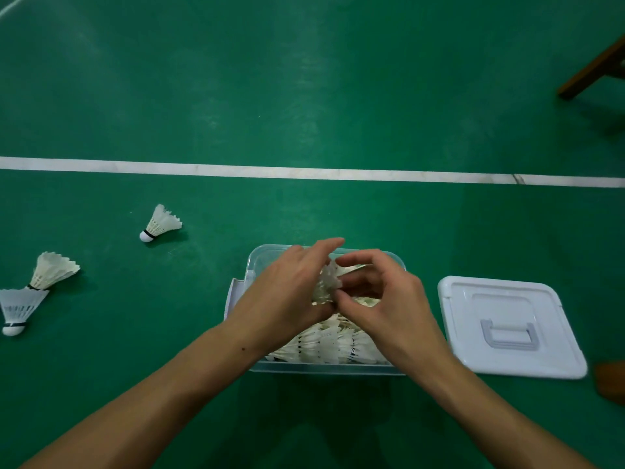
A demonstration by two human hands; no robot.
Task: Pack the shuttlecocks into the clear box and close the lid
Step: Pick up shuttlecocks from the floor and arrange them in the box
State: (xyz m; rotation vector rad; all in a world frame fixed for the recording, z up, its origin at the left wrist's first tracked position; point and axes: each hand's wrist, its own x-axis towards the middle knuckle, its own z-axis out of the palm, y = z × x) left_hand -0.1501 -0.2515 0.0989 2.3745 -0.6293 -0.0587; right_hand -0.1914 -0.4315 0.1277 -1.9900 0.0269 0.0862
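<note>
The clear box (pixel 260 257) stands on the green court floor, holding several white shuttlecocks (pixel 333 345). Above it my left hand (pixel 287 289) and my right hand (pixel 382 299) meet around one white shuttlecock (pixel 327 282), fingers curled on it from both sides. The white lid (pixel 507 326) lies flat on the floor to the right of the box, handle up. Three loose shuttlecocks lie on the floor to the left: one (pixel 160 223) nearer the box, two (pixel 50 270) (pixel 18 308) touching each other at the left edge.
A white court line (pixel 304 172) crosses the floor beyond the box. A wooden furniture leg (pixel 595 67) stands at the upper right. A brown object (pixel 610 384) pokes in at the right edge, close to the lid.
</note>
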